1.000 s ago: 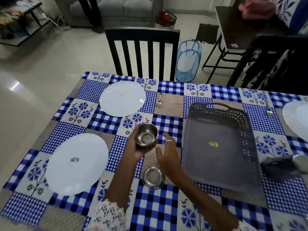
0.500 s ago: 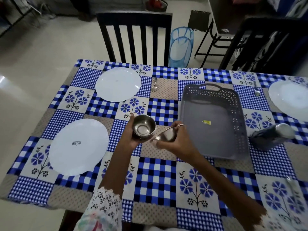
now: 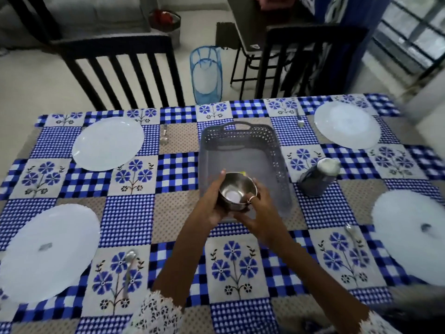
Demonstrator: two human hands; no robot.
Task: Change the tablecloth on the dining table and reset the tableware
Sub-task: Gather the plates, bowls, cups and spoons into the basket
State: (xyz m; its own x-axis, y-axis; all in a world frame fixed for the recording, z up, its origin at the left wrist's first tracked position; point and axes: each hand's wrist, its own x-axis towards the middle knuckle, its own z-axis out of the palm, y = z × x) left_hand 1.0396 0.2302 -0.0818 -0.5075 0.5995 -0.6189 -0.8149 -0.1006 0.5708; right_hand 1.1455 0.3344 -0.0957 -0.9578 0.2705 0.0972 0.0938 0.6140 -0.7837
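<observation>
A blue-and-white checked tablecloth (image 3: 127, 213) with flower squares covers the dining table. Both my hands hold small steel bowls (image 3: 234, 192), seemingly stacked one inside the other, above the near end of the grey perforated tray (image 3: 277, 153). My left hand (image 3: 213, 203) grips the stack from the left and my right hand (image 3: 258, 213) cups it from the right and below. White plates lie at far left (image 3: 108, 143), near left (image 3: 45, 251), far right (image 3: 346, 124) and near right (image 3: 411, 235). A spoon (image 3: 128, 266) lies beside the near left plate.
A steel tumbler (image 3: 317, 175) lies on its side right of the tray. More spoons lie by the other plates (image 3: 163, 136) (image 3: 299, 119) (image 3: 352, 237). Two dark chairs (image 3: 125, 68) (image 3: 305, 56) stand at the far edge, with a blue mesh hamper (image 3: 206, 75) on the floor between them.
My right hand lifted the second bowl off the cloth and brought it to the bowl in my left hand. Both hands moved right, over the tray's near end.
</observation>
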